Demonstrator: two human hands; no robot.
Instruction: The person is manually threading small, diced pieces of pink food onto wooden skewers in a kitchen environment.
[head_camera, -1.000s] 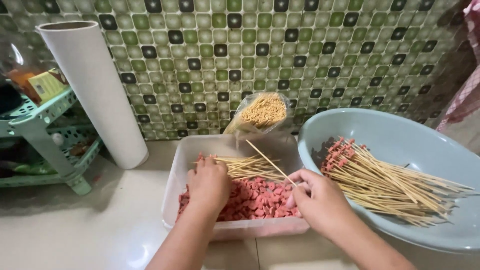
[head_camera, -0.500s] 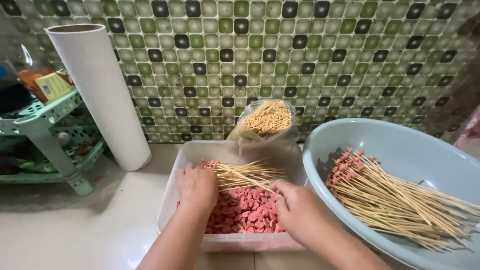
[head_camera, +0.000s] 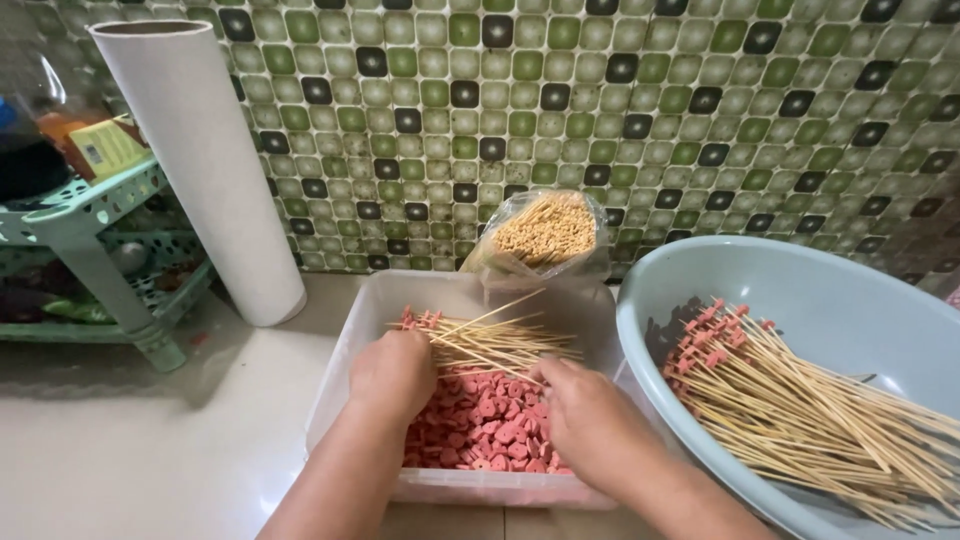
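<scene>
Pink-red round slices (head_camera: 490, 425) fill the floor of a clear plastic tub (head_camera: 345, 350) that sits on the pale counter (head_camera: 150, 440) in the near middle. Both hands are down inside it. The left hand (head_camera: 392, 372) is curled over the near end of a bundle of bamboo skewers (head_camera: 495, 340) lying across the slices, some already tipped with pink pieces at their left ends; its fingers are closed around that bundle. The right hand (head_camera: 590, 420) rests palm down on the slices just right of the bundle, and whether its fingers pinch anything cannot be told, since they are hidden under the hand. Just beyond the tub, against the green and black tiled wall (head_camera: 650, 120), stands a clear bag of bare skewers (head_camera: 545, 235). To the right, a pale blue basin (head_camera: 850, 290) holds many loaded skewers (head_camera: 800, 400). Far left stand a white tube (head_camera: 200, 160) and a green plastic rack (head_camera: 90, 260).
</scene>
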